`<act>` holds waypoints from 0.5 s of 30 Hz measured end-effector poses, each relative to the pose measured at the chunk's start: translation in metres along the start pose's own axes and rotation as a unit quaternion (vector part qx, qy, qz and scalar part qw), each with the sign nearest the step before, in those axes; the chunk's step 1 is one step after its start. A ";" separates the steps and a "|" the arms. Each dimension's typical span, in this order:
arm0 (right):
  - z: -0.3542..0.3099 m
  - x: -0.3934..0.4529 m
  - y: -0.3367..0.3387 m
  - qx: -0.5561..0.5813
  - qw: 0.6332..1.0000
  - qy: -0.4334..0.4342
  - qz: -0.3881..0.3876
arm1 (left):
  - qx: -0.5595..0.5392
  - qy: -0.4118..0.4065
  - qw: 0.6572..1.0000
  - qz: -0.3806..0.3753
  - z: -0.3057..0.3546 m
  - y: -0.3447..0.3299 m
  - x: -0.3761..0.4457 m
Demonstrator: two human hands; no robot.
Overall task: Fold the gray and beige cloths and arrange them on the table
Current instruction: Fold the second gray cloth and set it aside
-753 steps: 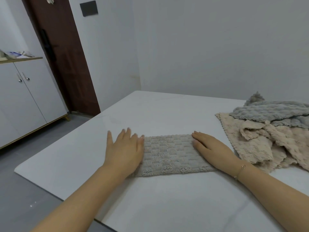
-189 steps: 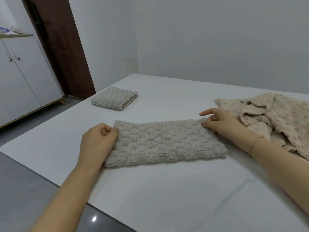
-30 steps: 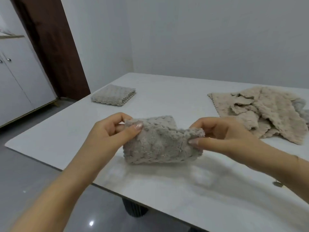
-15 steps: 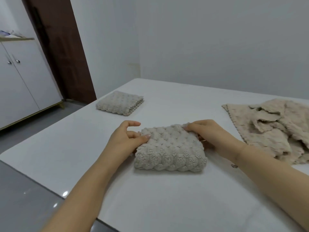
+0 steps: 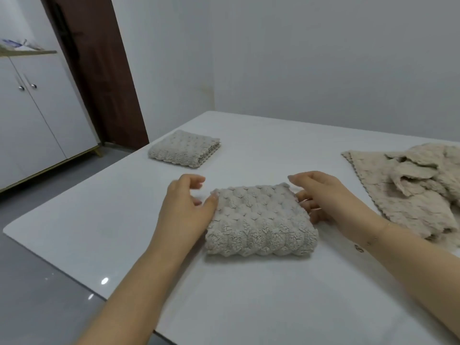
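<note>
On the white table [image 5: 249,295], near the middle, lies 1 folded gray cloth [image 5: 258,220], a thick square pad with its rounded fold toward the near edge. Both hands flank it. The left hand [image 5: 185,210] rests against the pad's left side: thumb tip touching the upper left corner, the other fingers loosely curled above the table and gripping nothing. The right hand [image 5: 323,200] sits at the right side, index finger extended toward the far right corner, lower fingers bent against the pad's right edge; whether they pinch the layers cannot be told. A thin bracelet [image 5: 371,241] shows at the right wrist.

Cloth count: 2 folded pads. The second folded cloth [image 5: 184,148] lies far left on the table, well apart from the hands, its layered edge facing right. At the right edge of the table sits 1 loose heap of beige cloths [image 5: 408,185], unfolded and overlapping; the number of pieces in it cannot be told.

Containers: 1 white cabinet [image 5: 37,115] with 2 closed doors stands far left on the floor; its contents are hidden. Blurred items lie on its top. A dark brown door [image 5: 99,70] stands beside it.
</note>
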State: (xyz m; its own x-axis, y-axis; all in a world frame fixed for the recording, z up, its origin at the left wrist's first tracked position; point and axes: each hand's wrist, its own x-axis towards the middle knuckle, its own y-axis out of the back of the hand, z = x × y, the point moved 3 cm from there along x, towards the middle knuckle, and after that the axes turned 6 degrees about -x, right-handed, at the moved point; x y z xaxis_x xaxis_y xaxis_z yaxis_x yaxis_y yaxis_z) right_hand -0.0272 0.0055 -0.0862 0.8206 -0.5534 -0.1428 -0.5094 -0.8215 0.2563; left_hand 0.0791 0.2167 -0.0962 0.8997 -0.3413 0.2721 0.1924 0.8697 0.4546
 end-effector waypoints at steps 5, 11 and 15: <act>0.002 -0.022 0.017 -0.043 0.998 0.035 -0.006 | 0.173 -0.179 0.959 -0.136 0.063 -0.021 0.000; 0.011 -0.058 0.021 -0.016 0.997 0.050 -0.048 | 0.300 -0.119 0.877 -0.357 0.046 -0.063 -0.012; 0.019 -0.062 0.012 -0.020 0.994 0.068 -0.088 | 0.316 -0.119 0.871 -0.357 0.028 -0.069 -0.013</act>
State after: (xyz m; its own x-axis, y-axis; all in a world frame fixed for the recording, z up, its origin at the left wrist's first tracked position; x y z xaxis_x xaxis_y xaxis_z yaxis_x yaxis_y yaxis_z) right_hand -0.0895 0.0269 -0.0926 0.9250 -0.3753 -0.0590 -0.3460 -0.8964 0.2769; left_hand 0.0428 0.1514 -0.1077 0.5178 -0.8444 -0.1373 0.3471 0.0607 0.9359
